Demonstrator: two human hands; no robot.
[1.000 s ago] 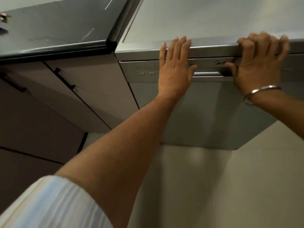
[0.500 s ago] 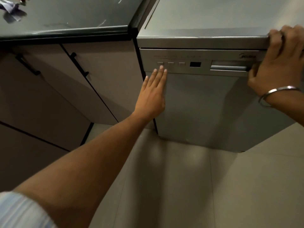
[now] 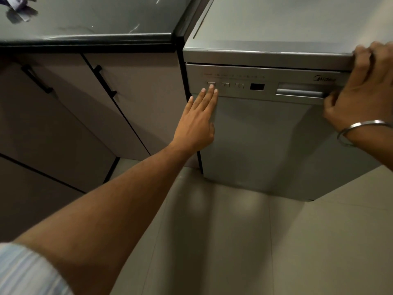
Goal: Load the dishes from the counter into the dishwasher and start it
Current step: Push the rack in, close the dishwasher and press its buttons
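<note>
One dishwasher (image 3: 265, 145) stood on the tiled floor (image 3: 234, 241) with its door fully closed, just right of the cabinet run. Its control strip carried three small square buttons (image 3: 225, 84) in a row, one dark display window (image 3: 257, 86) to their right, and one recessed door handle (image 3: 302, 92) further right under a brand mark too blurred to read with certainty. Two hands were in view. The left hand (image 3: 198, 122) was open, fingers straight and together, lying against the left edge of the door; its longest fingertip reached the lower edge of the leftmost button, though actual pressure on it could not be confirmed. The right hand (image 3: 361, 90) gripped the dishwasher's upper right corner, fingers curled over the top edge and thumb down by the right end of the handle recess. One metal bangle (image 3: 359, 130) sat on the right wrist. One striped sleeve (image 3: 27, 271) showed at the lower left. The dark table (image 3: 89, 22) above the cabinets held one crumpled scrap (image 3: 18, 9) at the far left; what it was could not be told. Two black bar handles (image 3: 104, 80) were visible on the cabinet doors (image 3: 144, 99).
</note>
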